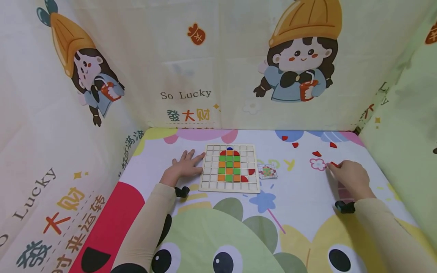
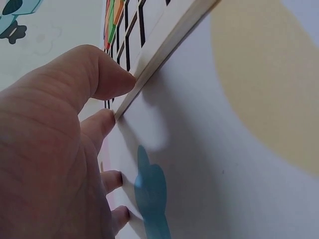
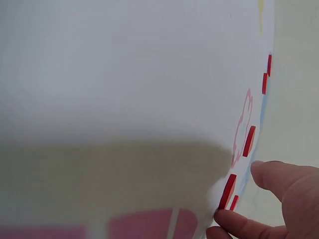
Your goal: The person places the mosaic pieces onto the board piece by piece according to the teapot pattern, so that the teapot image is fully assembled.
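Observation:
My left hand (image 1: 184,167) lies at the left side of a square wooden grid board (image 1: 228,190), fingers spread. In the left wrist view its thumb and forefinger touch the board's edge (image 2: 164,52). Orange and green square tiles (image 1: 230,164) fill middle columns of the grid, with red rounded pieces and a blue piece (image 1: 230,148) at the top. Two more red quarter-round pieces (image 1: 252,171) lie at its lower right. My right hand (image 1: 353,178) is over the table's right side. Its forefinger touches a flat red piece (image 3: 228,191); the thumb stands apart from it.
A small pattern card (image 1: 268,171) lies just right of the board. Several loose red pieces (image 1: 316,154) are scattered at the back right of the printed tablecloth (image 1: 300,189). Cartoon-printed fabric walls (image 1: 235,76) enclose the table at the back and sides.

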`<state>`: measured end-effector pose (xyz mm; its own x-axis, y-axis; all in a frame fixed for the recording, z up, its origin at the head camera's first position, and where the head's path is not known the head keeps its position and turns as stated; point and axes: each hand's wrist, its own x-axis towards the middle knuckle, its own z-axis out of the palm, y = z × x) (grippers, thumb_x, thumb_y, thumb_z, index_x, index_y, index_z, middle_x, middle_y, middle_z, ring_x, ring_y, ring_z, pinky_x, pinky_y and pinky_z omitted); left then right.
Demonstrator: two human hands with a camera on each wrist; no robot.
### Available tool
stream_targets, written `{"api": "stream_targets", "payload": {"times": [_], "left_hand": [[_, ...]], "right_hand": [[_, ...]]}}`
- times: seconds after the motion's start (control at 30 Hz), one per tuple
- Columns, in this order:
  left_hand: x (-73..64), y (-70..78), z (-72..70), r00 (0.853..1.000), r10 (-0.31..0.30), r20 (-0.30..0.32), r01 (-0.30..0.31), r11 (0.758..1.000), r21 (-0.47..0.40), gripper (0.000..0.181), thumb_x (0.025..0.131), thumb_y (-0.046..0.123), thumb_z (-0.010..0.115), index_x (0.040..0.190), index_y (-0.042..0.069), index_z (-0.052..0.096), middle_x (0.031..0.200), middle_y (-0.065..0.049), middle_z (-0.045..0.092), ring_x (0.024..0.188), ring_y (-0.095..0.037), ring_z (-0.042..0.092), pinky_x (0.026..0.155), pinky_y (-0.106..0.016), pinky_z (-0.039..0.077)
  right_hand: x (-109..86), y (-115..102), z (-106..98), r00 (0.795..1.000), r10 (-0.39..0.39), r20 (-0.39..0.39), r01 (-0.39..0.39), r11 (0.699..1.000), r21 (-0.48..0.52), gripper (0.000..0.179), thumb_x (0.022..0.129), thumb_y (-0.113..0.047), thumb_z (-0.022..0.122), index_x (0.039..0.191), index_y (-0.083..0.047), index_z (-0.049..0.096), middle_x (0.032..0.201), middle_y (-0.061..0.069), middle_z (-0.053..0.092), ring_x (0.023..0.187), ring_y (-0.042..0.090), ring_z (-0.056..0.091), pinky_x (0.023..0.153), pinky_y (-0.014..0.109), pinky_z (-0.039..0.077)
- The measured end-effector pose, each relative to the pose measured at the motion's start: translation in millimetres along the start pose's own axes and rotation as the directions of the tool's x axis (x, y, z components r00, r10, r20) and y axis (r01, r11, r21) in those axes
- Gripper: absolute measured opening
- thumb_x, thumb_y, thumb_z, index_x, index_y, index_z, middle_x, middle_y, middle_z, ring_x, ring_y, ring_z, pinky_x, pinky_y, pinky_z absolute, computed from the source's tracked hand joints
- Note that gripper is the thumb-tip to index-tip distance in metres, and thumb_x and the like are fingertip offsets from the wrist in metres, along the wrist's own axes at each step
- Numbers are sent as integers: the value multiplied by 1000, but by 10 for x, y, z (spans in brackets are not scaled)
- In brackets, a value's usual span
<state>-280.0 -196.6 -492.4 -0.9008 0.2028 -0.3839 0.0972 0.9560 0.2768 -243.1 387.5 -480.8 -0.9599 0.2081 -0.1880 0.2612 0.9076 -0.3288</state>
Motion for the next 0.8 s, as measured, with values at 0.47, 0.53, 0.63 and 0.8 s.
{"api": "stream_targets", "payload": {"times": [0.47, 0.53, 0.63, 0.8], "left_hand": [[-1, -3, 4, 1000, -5, 2, 5, 1000, -6, 78, 98, 53, 53, 166, 39, 17, 175, -11, 1, 160, -44, -7, 115, -82, 5], [0, 2, 3, 1000, -6, 2, 6, 1000, -5, 78, 98, 53, 53, 166, 39, 17, 175, -12, 1, 160, -44, -7, 115, -82, 5], [7, 12, -1, 1000, -8, 6, 8, 1000, -8, 78, 99, 53, 53, 166, 39, 17, 175, -12, 1, 159, -45, -6, 115, -82, 5], [-5, 30, -15, 1000, -16, 9, 17, 1000, -11, 78, 99, 53, 54, 166, 39, 17, 176, -11, 1, 160, -44, -6, 116, -81, 5]], "right_hand": [[201, -81, 47, 998, -23, -59, 23, 1000, -6, 36, 98, -24, 58, 106, 11, 63, 86, 24, 64, 76, 37, 57, 61, 46, 45], [224, -89, 56, 997, -43, -58, 44, 999, 14, 30, 97, -20, 57, 105, 9, 63, 94, 27, 65, 79, 38, 57, 62, 46, 45], [257, -125, 79, 998, -46, -40, 48, 997, 53, 31, 96, -18, 57, 111, 9, 61, 105, 30, 64, 88, 42, 56, 68, 48, 46], [298, -252, 134, 1000, -20, -21, 22, 994, 108, 48, 99, -28, 58, 126, 11, 53, 117, 33, 59, 100, 46, 54, 74, 50, 48]]}}
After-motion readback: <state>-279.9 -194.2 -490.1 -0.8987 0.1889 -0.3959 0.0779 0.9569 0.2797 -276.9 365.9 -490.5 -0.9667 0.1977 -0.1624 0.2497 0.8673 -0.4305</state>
